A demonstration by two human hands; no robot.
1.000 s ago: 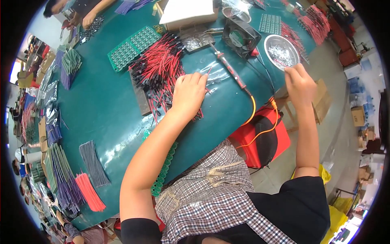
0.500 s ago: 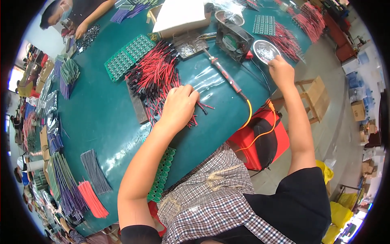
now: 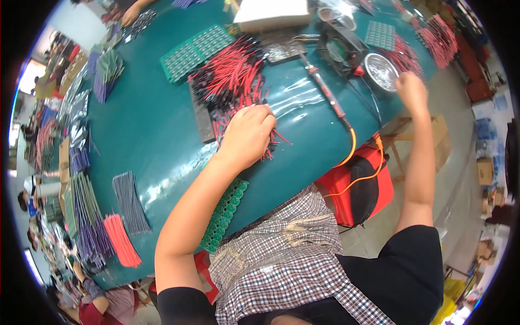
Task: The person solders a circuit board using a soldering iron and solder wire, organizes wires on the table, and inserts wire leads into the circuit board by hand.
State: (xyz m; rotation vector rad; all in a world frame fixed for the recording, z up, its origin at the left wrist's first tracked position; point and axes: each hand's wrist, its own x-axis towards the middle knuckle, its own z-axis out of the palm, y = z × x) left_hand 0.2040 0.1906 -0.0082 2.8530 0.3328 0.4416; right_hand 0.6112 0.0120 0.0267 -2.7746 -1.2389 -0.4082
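My left hand (image 3: 249, 134) lies curled over the near end of a heap of red and black wires (image 3: 235, 70), some wire ends sticking out beside its fingers. Its fingertips are partly hidden beneath it. At the right my right hand (image 3: 413, 93) is closed, fingertips pinched at the rim of a small round metal dish (image 3: 379, 70); what they hold, if anything, is too small to make out. Between the hands a soldering iron (image 3: 326, 93) with an orange cable rests with its tip toward a metal tray (image 3: 281, 47). A dark bar (image 3: 201, 116) lies left of the wires.
Green circuit boards (image 3: 197, 51) sit beyond the wires, and another board strip (image 3: 225, 214) lies under my left forearm. A small black fan (image 3: 341, 51) stands near the dish. Grey wires (image 3: 130, 203) and red wires (image 3: 122, 241) lie at the left. A red stool (image 3: 374, 195) stands by the table.
The view has shifted, so the table's things appear farther right and higher. My right hand has drawn slightly right from the dish; my left hand stays at the wires.
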